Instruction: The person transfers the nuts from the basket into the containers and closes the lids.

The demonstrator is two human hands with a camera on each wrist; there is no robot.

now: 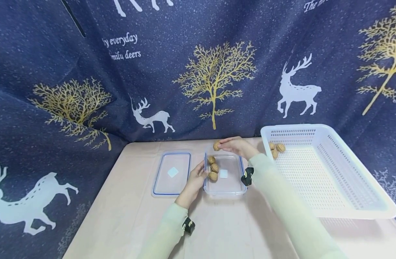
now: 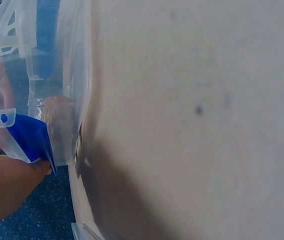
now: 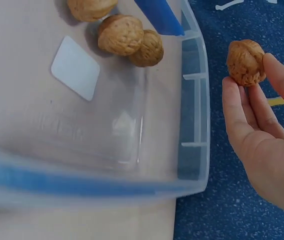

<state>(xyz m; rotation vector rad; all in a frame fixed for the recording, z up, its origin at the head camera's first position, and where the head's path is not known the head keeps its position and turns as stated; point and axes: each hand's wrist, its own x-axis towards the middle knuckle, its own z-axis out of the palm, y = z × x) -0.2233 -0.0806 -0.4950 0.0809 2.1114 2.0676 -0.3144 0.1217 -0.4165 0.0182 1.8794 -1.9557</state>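
Observation:
A clear plastic box [image 1: 232, 187] [image 3: 197, 125] with blue clasps stands mid-table and holds three walnuts [image 1: 213, 168] [image 3: 122, 35]. My right hand [image 1: 232, 145] [image 3: 262, 110] hovers over the box's far rim and pinches a fourth walnut [image 1: 216, 145] [image 3: 245, 62] in its fingertips. My left hand [image 1: 196, 178] [image 2: 7, 185] rests against the box's left wall, a finger touching the blue clasp [image 2: 29, 137]. Through that wall a walnut [image 2: 57, 120] shows in the left wrist view.
The box's flat lid [image 1: 172, 172] lies to the left of it. A white perforated basket [image 1: 327, 172] at the right holds three walnuts [image 1: 277, 149] in its far left corner. A dark blue curtain with deer and trees hangs behind the table.

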